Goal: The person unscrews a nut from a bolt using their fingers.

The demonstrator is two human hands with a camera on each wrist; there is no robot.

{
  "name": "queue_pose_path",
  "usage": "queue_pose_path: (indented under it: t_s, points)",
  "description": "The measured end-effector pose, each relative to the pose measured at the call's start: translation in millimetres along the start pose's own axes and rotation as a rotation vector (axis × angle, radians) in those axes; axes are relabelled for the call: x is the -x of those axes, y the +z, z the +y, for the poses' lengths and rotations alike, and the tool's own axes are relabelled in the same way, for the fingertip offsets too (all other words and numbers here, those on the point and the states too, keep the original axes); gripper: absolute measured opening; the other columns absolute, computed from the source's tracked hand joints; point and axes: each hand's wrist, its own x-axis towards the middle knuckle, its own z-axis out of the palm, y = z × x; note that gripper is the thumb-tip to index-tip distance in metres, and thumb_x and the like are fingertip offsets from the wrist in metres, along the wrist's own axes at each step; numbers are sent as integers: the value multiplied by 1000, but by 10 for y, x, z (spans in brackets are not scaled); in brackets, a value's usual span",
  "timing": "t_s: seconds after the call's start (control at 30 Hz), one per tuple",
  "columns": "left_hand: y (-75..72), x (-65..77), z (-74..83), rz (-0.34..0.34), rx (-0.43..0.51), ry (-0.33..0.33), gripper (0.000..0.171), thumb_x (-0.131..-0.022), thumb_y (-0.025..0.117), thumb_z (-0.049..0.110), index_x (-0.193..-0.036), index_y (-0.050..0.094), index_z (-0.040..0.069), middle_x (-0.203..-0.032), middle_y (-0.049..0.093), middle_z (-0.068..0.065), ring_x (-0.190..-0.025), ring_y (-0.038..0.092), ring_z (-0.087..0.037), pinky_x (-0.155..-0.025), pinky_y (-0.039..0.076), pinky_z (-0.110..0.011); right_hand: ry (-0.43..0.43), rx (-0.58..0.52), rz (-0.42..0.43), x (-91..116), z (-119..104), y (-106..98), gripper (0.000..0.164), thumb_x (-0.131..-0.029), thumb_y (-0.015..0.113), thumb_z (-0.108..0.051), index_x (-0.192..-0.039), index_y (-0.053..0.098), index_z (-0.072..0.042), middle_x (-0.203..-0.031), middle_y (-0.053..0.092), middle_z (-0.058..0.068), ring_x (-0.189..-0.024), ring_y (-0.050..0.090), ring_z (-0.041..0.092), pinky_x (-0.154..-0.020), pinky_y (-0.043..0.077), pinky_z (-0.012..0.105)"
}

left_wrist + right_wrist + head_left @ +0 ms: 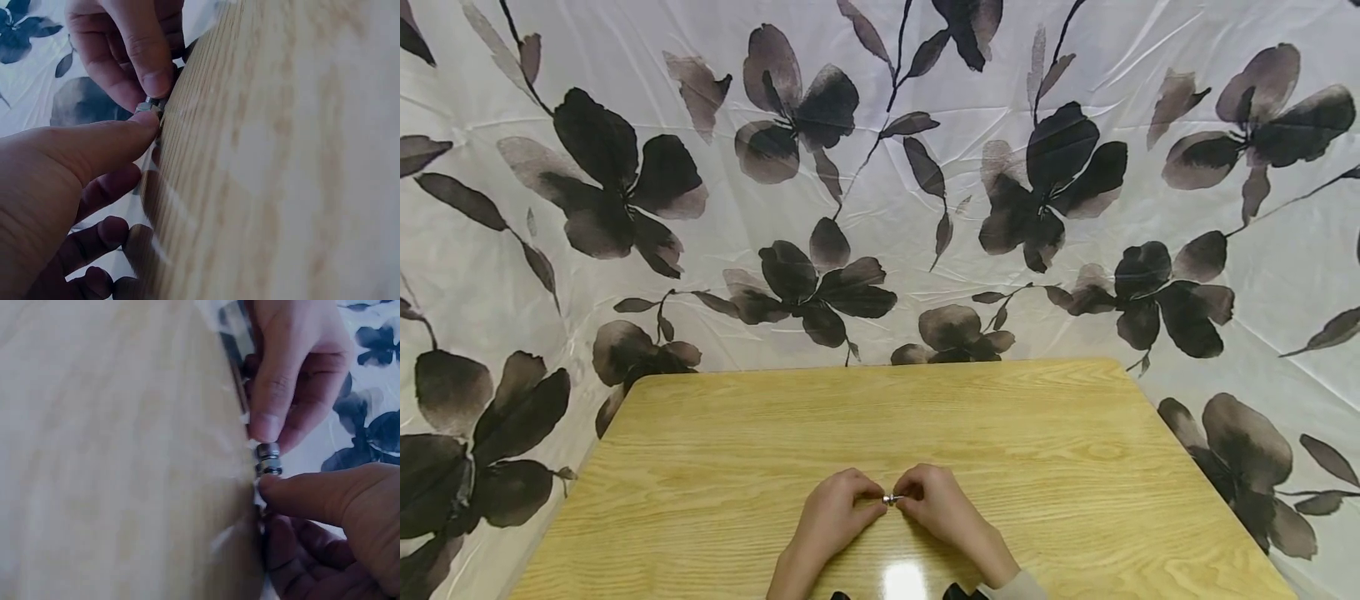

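Head view, hands: The left hand (833, 518) and the right hand (942, 510) each pinch a small shiny silver metal piece (889, 500) between thumb and fingers.
Head view, metal piece: It sits between the fingertips, over the near middle of the table; I cannot tell if it touches the wood.
Head view, table: A yellow-brown wooden table (880, 417) with round corners and wavy lines. A white bright spot (904, 579) shines near the front.
Head view, room: A white, wrinkly cloth (925, 217) with big black and grey flowers hangs behind and beside the table.
Left wrist view: The left thumb presses the metal piece; the right fingers hold its other end.
Right wrist view: Ridged rings show on the metal piece between both thumbs. The table looks blurry.
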Motion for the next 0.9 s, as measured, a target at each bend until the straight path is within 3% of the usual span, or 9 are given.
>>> queue_pose_path:
  t_s: [0.3, 0.6, 0.9]
  points:
    - [2, 9, -15, -16, 23, 13, 9, -88, 81, 28, -94, 81, 21, -95, 76, 11, -90, 72, -10, -77, 58, -32, 1, -48, -67, 9, -1, -58, 5, -94, 74, -6, -93, 78, -9, -91, 76, -1, -78, 63, -1, -69, 54, 18]
    - [-103, -15, 11, -29, 177, 39, 11, -91, 78, 26, -101, 82, 21, -93, 78, 9, -81, 67, 1, -70, 55, -22, -3, -117, -61, -2, -43, -172, 8, -98, 70, -13, -99, 79, -14, -100, 77, 0, -89, 69, 5, -76, 56, 21]
    - [-230, -88, 153, 89, 222, 111, 10, -91, 79, 21, -101, 81, 20, -96, 77, 9, -90, 69, -6, -75, 59, -30, -5, -184, -28, 18, -210, -400, 10, -100, 69, -16, -104, 78, -15, -104, 75, 1, -91, 72, 16, -75, 58, 23]
